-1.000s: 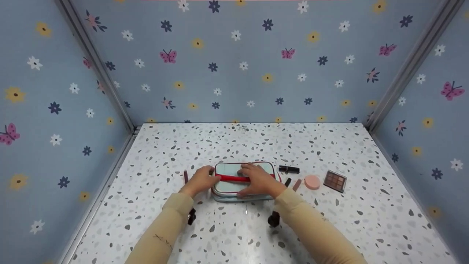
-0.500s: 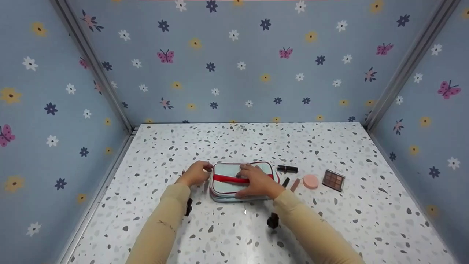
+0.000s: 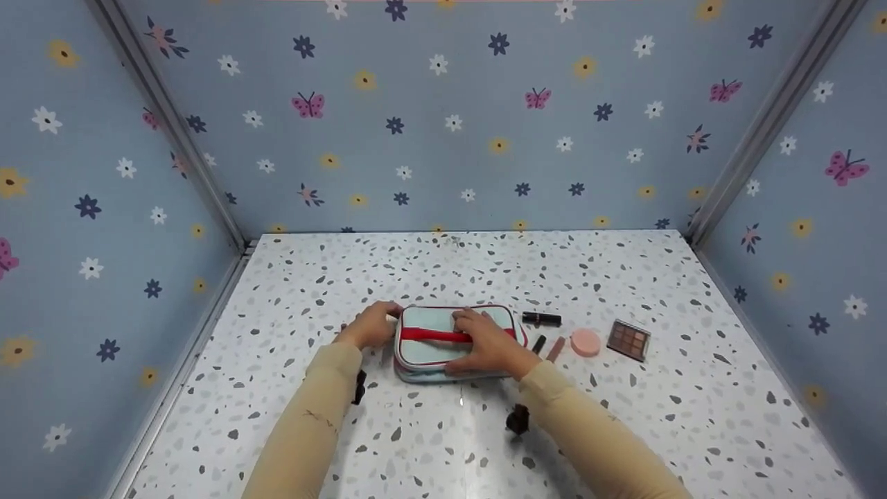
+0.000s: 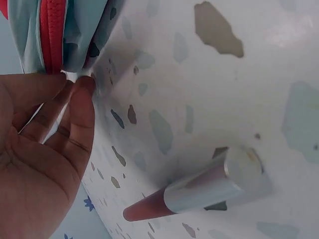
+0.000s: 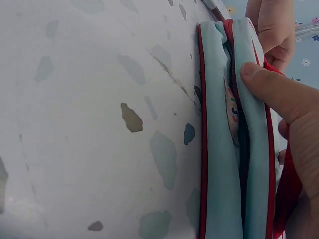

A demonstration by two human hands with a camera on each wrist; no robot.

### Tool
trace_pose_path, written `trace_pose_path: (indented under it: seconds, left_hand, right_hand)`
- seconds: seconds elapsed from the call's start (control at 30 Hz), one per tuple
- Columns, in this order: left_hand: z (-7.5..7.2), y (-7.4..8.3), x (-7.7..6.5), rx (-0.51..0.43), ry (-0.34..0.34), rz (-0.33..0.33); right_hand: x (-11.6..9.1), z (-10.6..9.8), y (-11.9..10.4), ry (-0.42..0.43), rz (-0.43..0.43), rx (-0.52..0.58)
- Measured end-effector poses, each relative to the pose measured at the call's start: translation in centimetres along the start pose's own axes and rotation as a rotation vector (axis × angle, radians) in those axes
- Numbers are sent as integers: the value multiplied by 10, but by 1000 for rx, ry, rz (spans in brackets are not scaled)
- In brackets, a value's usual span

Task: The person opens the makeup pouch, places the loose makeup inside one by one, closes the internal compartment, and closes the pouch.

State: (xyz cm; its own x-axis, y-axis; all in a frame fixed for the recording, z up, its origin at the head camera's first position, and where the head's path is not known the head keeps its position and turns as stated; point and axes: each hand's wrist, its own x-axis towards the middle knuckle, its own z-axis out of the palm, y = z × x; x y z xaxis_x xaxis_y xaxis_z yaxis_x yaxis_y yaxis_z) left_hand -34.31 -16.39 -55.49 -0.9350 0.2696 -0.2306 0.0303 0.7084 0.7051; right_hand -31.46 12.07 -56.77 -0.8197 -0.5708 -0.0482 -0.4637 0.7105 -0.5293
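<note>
A pale blue cosmetic bag [image 3: 429, 354] with red piping and a red strap handle lies on the speckled table. My right hand [image 3: 485, 346] grips its lid, the thumb on the front edge and the fingers over the top. Along the front, the right wrist view shows a gap in the zip, with a piece of coloured lettering [image 5: 232, 114] inside. At the bag's left end is my left hand [image 3: 371, 326]. In the left wrist view its thumb and finger pinch together right at the end of the red zip [image 4: 52, 35]; what sits between the fingertips is mostly hidden.
Right of the bag lie a black tube [image 3: 541, 319], a thin dark stick [image 3: 538, 345], a pinkish tube [image 3: 556, 349], a round pink compact [image 3: 585, 342] and an eyeshadow palette [image 3: 629, 340]. A red-brown and silver lip tube [image 4: 199, 194] lies near my left hand.
My left hand has moved left and off the bag's top corner to its end. The right hand stays on the lid. The head view has shifted slightly.
</note>
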Motion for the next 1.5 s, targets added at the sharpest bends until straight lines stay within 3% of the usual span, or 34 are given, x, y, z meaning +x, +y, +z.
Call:
trace_pose_path:
  seconds: [0.17, 0.37, 0.5, 0.67, 0.93, 1.13, 1.27, 1.4, 1.5]
  left_hand:
    - [2, -5, 0, -54, -2, 41]
    - [2, -11, 0, -175, -49, 89]
    - [1, -14, -1, -178, -66, 120]
    - [0, -13, -4, -191, -70, 106]
    - [0, -3, 1, -331, -55, 179]
    - [1, 1, 2, -366, -73, 131]
    - [0, 5, 2, -389, -40, 92]
    - [-1, 6, 3, -432, -5, 11]
    - [-1, 6, 3, -393, 0, -27]
  right_hand:
    - [-3, 0, 1, 43, 6, 46]
    - [-3, 1, 4, 126, -84, 109]
    - [-2, 3, 5, 165, -117, 109]
    - [-3, 4, 7, 167, -101, 137]
    - [-1, 2, 8, 168, -83, 183]
    - [-1, 2, 7, 165, -80, 180]
    - [-2, 2, 6, 182, -60, 183]
    - [-2, 2, 5, 178, -39, 138]
    - [-2, 2, 5, 161, -40, 100]
